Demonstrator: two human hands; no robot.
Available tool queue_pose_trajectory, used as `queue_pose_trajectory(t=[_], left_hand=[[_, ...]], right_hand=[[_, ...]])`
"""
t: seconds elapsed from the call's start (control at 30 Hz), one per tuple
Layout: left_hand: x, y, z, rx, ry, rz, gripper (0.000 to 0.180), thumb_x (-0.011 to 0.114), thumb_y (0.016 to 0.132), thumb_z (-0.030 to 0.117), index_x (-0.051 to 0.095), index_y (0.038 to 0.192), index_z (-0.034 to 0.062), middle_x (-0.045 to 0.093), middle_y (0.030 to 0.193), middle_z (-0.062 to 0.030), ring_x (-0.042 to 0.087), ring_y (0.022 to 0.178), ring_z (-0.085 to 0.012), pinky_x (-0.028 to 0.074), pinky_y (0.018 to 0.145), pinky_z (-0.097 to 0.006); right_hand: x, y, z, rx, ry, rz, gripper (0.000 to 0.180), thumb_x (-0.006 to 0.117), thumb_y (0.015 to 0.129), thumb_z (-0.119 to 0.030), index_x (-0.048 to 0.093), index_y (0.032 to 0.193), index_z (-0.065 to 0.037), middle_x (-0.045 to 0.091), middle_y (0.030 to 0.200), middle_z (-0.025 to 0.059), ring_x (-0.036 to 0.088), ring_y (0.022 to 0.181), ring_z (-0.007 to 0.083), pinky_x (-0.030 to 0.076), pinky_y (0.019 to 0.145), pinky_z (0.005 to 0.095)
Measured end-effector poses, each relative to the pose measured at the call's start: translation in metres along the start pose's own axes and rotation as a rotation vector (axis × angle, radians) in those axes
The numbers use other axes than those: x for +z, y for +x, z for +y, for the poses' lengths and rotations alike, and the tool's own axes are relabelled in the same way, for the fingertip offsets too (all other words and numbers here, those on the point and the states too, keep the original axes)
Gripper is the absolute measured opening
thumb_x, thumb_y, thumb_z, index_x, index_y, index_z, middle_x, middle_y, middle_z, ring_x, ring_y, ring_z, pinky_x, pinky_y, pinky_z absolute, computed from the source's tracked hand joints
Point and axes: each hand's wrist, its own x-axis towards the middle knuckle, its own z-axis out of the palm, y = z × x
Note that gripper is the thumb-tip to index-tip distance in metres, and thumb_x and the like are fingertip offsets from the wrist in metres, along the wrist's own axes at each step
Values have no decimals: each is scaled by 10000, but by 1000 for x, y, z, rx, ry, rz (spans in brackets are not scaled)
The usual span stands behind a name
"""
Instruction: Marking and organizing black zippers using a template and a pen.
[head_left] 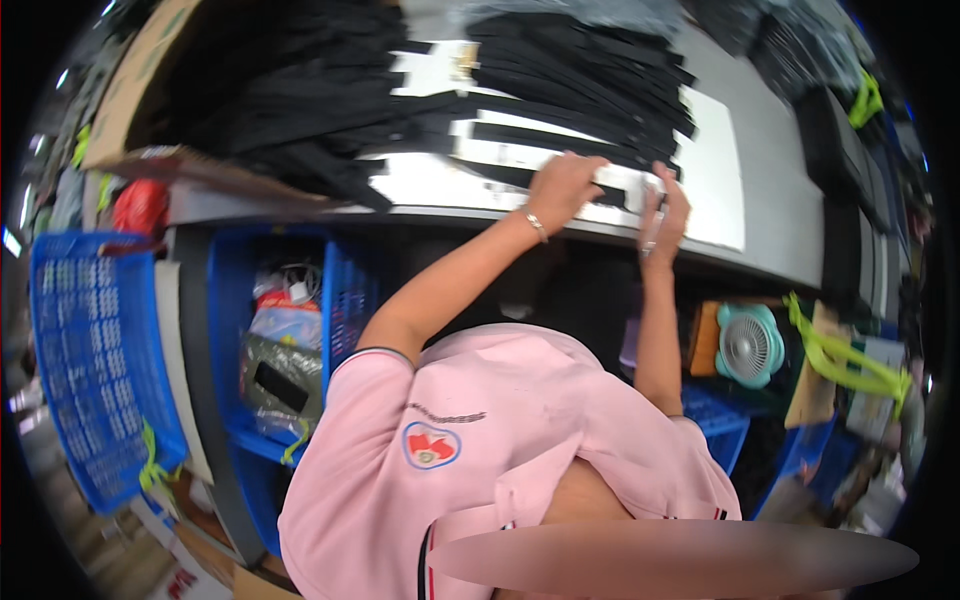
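Note:
Several flat black fabric strips (545, 133) lie side by side on a white board (715, 170) at the front of the table. My left hand (565, 188), a bracelet at its wrist, bends over the nearest strip (610, 194), thumb and fingers closed at its edge. To its right, my right hand (668, 215) is upright near the strips' right ends. Its fingers are curled round a slim, shiny metal tool (655, 210), too blurred to name. A dense pile of black strips (580, 70) lies just beyond both hands.
At the left, a cardboard box (130, 100) is heaped with black fabric pieces (290, 90). Blue crates (100, 350) stand below the table's left side. A small turquoise fan (750, 344) sits below the right side. Black cases (845, 150) and dark plastic bags (810, 50) are at the right.

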Motion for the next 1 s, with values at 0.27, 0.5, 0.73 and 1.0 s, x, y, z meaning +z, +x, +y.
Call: queue_pose_trajectory(t=[0.27, 0.5, 0.73, 1.0], left_hand=[[-1, -9, 9, 91, 67, 149, 537, 759, 822, 87, 607, 1337, 87, 654, 1221, -111, 601, 1110, -308, 452, 974, -417], [-26, -46, -8, 19, 322, 37, 384, 706, 889, 97, 639, 1265, 61, 597, 1329, -99, 483, 1333, -307, 267, 1177, -561], [-54, -83, -11, -138, 522, 49, 415, 652, 974, 266, 632, 1352, 95, 536, 1490, -79, 365, 1470, -315, 98, 1204, -631], [-80, -104, -29, -209, 508, 67, 510, 624, 993, 296, 543, 1435, 55, 529, 1498, -109, 431, 1435, -303, 101, 1204, -635]], right_hand=[[-12, -42, -26, -96, -127, -221, 443, 753, 888, -182, 596, 1293, -98, 655, 1351, 60, 542, 1341, 271, 287, 1161, 501], [-40, -37, 34, -38, -295, -243, 521, 730, 916, -273, 569, 1387, -121, 582, 1458, 23, 484, 1384, 258, 246, 1197, 521], [-37, -45, 44, -54, -294, -238, 574, 717, 936, -262, 513, 1458, -139, 556, 1489, 13, 486, 1384, 230, 243, 1200, 506], [-34, -48, 45, -39, -308, -220, 551, 701, 952, -248, 520, 1454, -108, 555, 1491, 49, 471, 1405, 251, 255, 1200, 501]])
